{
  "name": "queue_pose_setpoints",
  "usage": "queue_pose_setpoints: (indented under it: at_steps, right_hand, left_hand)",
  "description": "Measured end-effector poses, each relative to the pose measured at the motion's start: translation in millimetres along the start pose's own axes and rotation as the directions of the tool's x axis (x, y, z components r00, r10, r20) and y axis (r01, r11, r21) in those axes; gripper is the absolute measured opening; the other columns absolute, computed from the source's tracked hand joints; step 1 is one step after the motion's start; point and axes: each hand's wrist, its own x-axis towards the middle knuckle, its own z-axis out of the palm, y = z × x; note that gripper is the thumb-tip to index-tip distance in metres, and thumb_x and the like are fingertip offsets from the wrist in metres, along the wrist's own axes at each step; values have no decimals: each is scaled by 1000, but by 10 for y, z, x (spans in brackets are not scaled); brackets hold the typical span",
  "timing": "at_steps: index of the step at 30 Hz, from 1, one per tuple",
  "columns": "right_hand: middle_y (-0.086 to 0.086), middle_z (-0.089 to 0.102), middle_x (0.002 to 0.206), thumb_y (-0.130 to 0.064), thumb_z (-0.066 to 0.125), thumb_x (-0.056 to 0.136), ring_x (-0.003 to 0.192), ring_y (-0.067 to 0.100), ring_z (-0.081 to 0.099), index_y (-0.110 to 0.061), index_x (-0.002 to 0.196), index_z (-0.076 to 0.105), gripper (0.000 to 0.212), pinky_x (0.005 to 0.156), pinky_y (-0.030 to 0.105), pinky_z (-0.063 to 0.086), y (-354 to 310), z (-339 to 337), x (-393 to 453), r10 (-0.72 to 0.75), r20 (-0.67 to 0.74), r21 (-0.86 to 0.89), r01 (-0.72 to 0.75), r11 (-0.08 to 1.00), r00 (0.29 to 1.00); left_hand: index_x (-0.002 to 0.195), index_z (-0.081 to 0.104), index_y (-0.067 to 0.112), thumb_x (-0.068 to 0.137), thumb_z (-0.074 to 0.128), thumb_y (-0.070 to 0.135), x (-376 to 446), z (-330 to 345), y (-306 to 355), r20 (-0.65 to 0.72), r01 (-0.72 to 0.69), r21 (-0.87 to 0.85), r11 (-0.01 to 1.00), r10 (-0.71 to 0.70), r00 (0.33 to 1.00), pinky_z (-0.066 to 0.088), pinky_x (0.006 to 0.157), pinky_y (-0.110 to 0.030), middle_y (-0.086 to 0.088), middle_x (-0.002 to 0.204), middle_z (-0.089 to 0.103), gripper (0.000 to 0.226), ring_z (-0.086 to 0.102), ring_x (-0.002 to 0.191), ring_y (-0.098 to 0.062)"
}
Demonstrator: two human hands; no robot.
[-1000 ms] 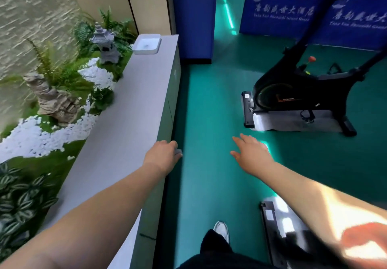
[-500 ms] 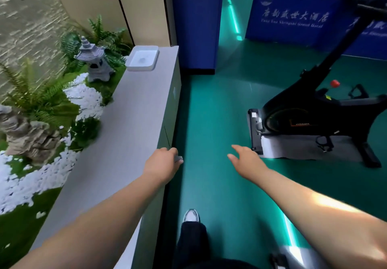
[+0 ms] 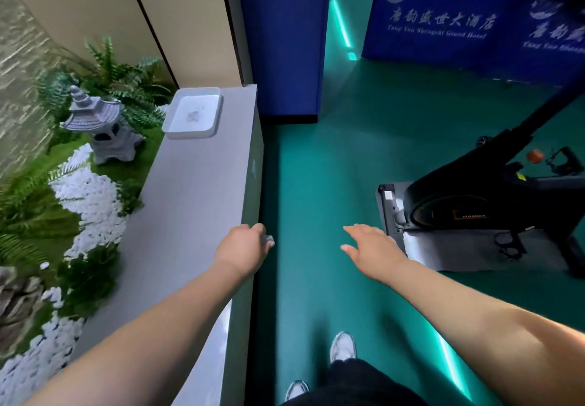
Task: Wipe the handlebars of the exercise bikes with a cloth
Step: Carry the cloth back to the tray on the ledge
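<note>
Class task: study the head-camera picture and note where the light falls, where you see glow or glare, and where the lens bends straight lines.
Head view: warm sunlight brightens the right forearm; a cyan light strip glows on the glossy green floor; the wide lens tilts the grey ledge and wall edges; the black exercise bike stays dark, its handlebars cut off; the left hand pinches something small and grey, slightly blurred.

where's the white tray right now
In the head view the white tray sits upper left, at the far end of the grey ledge, beside the stone lantern and ferns.
</note>
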Motion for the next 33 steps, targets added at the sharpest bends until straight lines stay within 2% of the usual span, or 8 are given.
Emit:
queue_pose_setpoints:
  at_steps: [4, 8, 17, 24, 29, 33]
  right_hand:
    - [4, 31, 154, -46, 39, 98, 141, 24, 28, -24, 147, 30, 55, 113, 41, 26, 137, -248, 727, -16, 7, -16, 16, 1000, 1000]
    - [4, 31, 154, -47, 38, 98, 140, 24, 28, -24, 147, 31, 54, 112, 42, 27, 293, -537, 1552, -50, 9, -48, 50, 998, 999]
    - [4, 31, 154, -47, 38, 98, 141, 24, 27, -24, 147, 30, 55, 112, 43, 29, 413, -1137, 3034, -112, 78, -89, 119, 989, 991]
    - [4, 32, 153, -46, 40, 98, 140, 23, 29, -24, 147, 33, 54, 111, 40, 30, 160, -1507, 4193, -190, 91, -128, 200, 971, 978]
    - [3, 31, 154, -46, 39, 98, 141, 22, 28, -25, 147, 32, 53, 112, 39, 29, -110, -1863, 5119, -213, 61, -144, 220, 965, 975]
    - [3, 32, 154, -47, 40, 98, 140, 23, 29, -25, 146, 33, 53, 111, 38, 29, -320, -2128, 5759, -250, 32, -154, 252, 955, 968]
  left_hand:
    - [104, 56, 15, 94, 47, 45, 687, -48, 10, 13, 19, -35, 999, -19, 1000, 44, 68, -30, -7, 94, 52, 33, 54, 92, -29]
    - [105, 59, 14, 91, 55, 41, 1429, -129, 25, 40, 67, -110, 992, -63, 997, 47, 79, -30, -8, 96, 53, 30, 55, 96, -29]
    - [106, 61, 17, 90, 57, 39, 2600, -426, -25, -13, 185, -189, 964, -191, 982, 48, 79, -32, -9, 96, 54, 27, 54, 95, -30]
    - [108, 61, 16, 92, 53, 42, 3466, -600, -487, -6, 292, -215, 932, -301, 954, 50, 71, -32, -9, 95, 53, 31, 53, 94, -31]
    - [107, 61, 16, 93, 51, 39, 4362, -858, -852, -29, 329, -233, 915, -345, 938, 46, 75, -29, -8, 96, 54, 29, 55, 91, -30]
    - [110, 61, 13, 93, 51, 32, 4959, -1080, -1023, -55, 317, -259, 912, -342, 938, 43, 82, -31, -13, 102, 59, 27, 54, 98, -32]
